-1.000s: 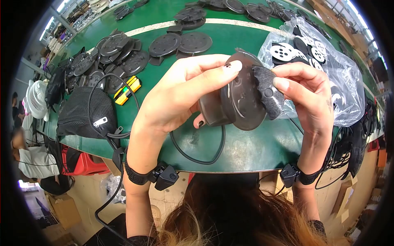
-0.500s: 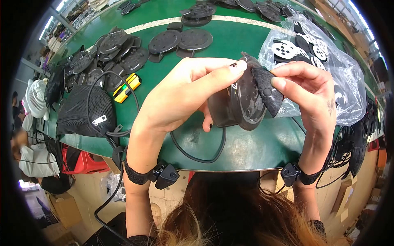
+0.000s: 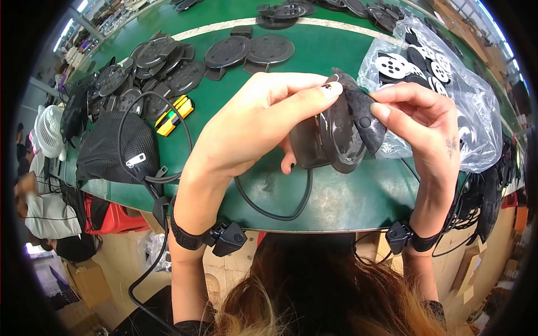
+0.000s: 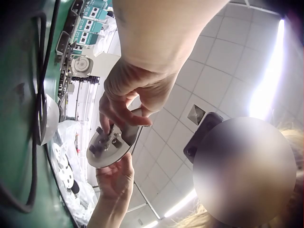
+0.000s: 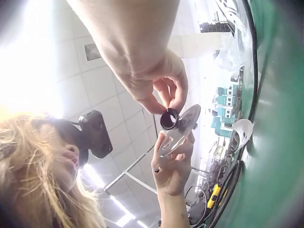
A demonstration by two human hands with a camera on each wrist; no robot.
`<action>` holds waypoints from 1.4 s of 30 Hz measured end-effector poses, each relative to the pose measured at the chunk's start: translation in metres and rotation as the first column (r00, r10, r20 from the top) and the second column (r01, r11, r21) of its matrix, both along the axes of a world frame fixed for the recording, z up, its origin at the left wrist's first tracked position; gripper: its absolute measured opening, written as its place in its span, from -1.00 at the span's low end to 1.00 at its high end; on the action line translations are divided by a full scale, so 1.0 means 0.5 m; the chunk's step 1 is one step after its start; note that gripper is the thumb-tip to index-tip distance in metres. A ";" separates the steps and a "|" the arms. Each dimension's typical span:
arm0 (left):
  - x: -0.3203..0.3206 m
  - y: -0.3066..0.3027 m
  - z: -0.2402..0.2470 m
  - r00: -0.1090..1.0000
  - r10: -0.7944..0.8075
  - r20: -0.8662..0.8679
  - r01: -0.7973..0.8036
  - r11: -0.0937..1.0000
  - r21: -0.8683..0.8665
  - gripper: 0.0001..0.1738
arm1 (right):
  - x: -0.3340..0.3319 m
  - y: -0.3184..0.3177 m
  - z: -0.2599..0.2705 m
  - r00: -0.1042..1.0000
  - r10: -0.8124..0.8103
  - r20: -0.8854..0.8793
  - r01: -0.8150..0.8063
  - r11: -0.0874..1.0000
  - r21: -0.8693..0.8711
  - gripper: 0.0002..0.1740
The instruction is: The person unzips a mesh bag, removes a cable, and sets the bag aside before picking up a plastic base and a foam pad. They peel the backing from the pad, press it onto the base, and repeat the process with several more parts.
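My left hand (image 3: 252,123) grips a dark, see-through plastic disc (image 3: 335,137) with a box-shaped part (image 3: 307,147) on its left side. The thumb lies at the top edge, and the other fingers are mostly hidden behind. Between right thumb and forefinger, my right hand (image 3: 423,115) pinches a dark grey, felt-like piece (image 3: 367,115) bearing a small round spot. This piece overlaps the disc's right face. From the right wrist, it appears curled into a black loop (image 5: 167,119) against the disc (image 5: 183,135). Studs show on the disc's other face (image 4: 107,154) in the left wrist view.
Piled dark discs (image 3: 154,59) lie at the left, and two more (image 3: 270,49) lie ahead. A clear bag (image 3: 476,117) of white and black discs is at the right. A mesh pouch (image 3: 117,148), yellow tool (image 3: 175,116) and black cable (image 3: 274,215) are on the green table (image 3: 269,190).
The disc has shifted slightly right and turned more edge-on. The grey piece, first spread with a wavy edge, now looks narrower and folded. Both hands keep their hold.
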State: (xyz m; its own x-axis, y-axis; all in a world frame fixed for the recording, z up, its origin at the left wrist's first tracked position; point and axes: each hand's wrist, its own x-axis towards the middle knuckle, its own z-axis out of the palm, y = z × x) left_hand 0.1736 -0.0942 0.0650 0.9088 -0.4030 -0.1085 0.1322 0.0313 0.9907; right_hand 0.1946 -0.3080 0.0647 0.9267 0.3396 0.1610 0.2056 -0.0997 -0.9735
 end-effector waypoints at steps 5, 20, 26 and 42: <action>0.003 0.001 -0.011 0.999 0.013 0.045 -0.012 0.999 -0.038 -0.67 | -0.001 0.005 -0.002 0.999 -0.014 -0.051 0.016 0.999 0.029 -0.79; 0.011 -0.015 -0.037 0.975 0.165 0.145 -0.147 0.980 -0.131 -0.61 | -0.016 0.043 -0.027 0.916 -0.124 0.382 0.209 0.960 -0.189 -0.53; 0.015 -0.015 -0.040 0.986 0.105 0.127 -0.086 0.986 -0.143 -0.59 | -0.011 0.046 -0.046 0.769 -0.128 0.626 0.382 0.877 -0.290 -0.40; 0.031 -0.045 -0.070 0.949 0.293 0.114 -0.205 0.852 -0.481 -0.50 | 0.020 0.045 -0.056 0.913 -0.079 0.401 0.099 0.995 -0.030 -0.25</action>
State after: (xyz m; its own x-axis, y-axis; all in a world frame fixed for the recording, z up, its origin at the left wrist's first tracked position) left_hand 0.1890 -0.1167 0.0302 0.9713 -0.1244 0.2026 -0.1164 0.4944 0.8614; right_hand 0.2048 -0.2857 0.0368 0.8156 0.2756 0.5087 0.5638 -0.1808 -0.8059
